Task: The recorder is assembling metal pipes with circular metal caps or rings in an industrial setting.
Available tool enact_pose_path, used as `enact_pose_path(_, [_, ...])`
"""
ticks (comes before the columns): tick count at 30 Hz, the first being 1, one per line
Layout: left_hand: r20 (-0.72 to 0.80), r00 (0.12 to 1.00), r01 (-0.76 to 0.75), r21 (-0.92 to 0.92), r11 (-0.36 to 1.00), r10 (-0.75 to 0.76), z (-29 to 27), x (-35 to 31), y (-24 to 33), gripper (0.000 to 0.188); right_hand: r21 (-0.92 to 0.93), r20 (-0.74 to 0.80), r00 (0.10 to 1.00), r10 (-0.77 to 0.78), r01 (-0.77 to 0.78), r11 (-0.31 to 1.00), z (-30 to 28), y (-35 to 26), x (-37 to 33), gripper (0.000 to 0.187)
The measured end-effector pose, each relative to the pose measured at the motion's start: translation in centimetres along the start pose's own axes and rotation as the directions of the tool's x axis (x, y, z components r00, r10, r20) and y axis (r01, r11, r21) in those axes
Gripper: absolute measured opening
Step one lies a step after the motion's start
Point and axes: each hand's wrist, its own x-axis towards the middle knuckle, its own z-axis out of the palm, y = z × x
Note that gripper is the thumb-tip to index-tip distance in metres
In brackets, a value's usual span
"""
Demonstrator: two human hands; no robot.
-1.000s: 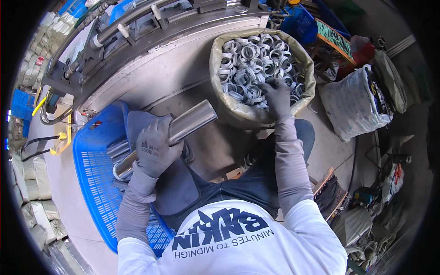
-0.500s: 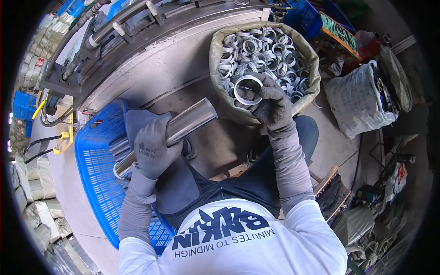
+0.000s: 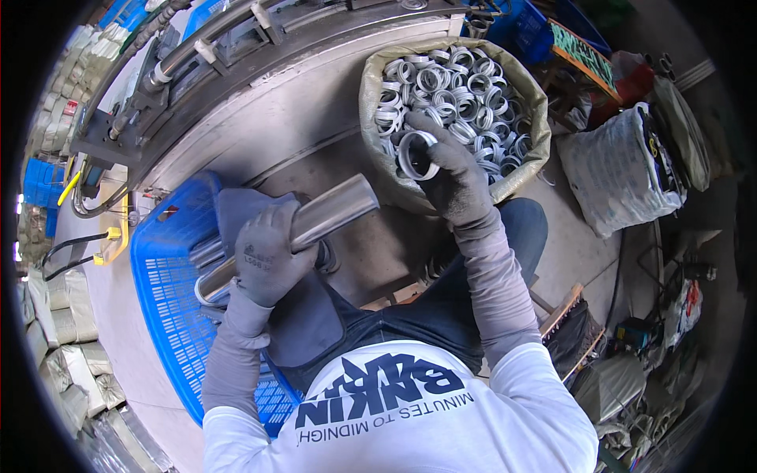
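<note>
My gloved left hand (image 3: 269,251) is wrapped round a shiny metal tube (image 3: 337,211), held slantwise above my left thigh. The tube's lower left end (image 3: 213,288) carries a pale ring and lies over the blue crate. In my gloved right hand (image 3: 455,175) is a white ring (image 3: 417,155), pinched between thumb and fingers, its opening turned toward the tube's upper end. Tube and ring are apart. Just behind the ring stands a woven sack (image 3: 530,94) heaped with loose rings (image 3: 465,106) of the same kind.
A blue plastic crate (image 3: 162,276) with more metal tubes (image 3: 206,251) stands at my left. Across the far left runs a machine bench (image 3: 315,43) with rods and clamps. A filled white sack (image 3: 611,173) sits at the right, near a wooden-edged frame (image 3: 564,323).
My right hand has shifted slightly left and turned, tilting the ring in its grip. The tube in my left hand has barely moved, a little to the right.
</note>
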Motion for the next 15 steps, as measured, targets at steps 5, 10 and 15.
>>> enact_pose_path(5, [0.088, 0.996, -0.034, 0.024, 0.999, 0.032, 0.1, -0.1, 0.5, 0.059, 0.268, -0.048, 0.949, 0.313, -0.289, 0.919, 4.0, -1.1, -0.7, 0.025])
enact_pose_path(10, [0.036, 0.999, -0.035, 0.006, 0.999, 0.035, 0.1, 0.0, 0.2, 0.057, 0.021, 0.161, 0.942, 0.294, -0.301, 0.953, 3.2, 0.0, -1.3, 0.043])
enact_pose_path(15, [0.040, 0.998, -0.054, 0.013, 0.998, 0.053, 0.0, -0.6, -0.3, 0.055, -0.178, 0.420, 0.884, 0.206, -0.142, 0.974, 3.8, -1.4, -0.5, 0.045])
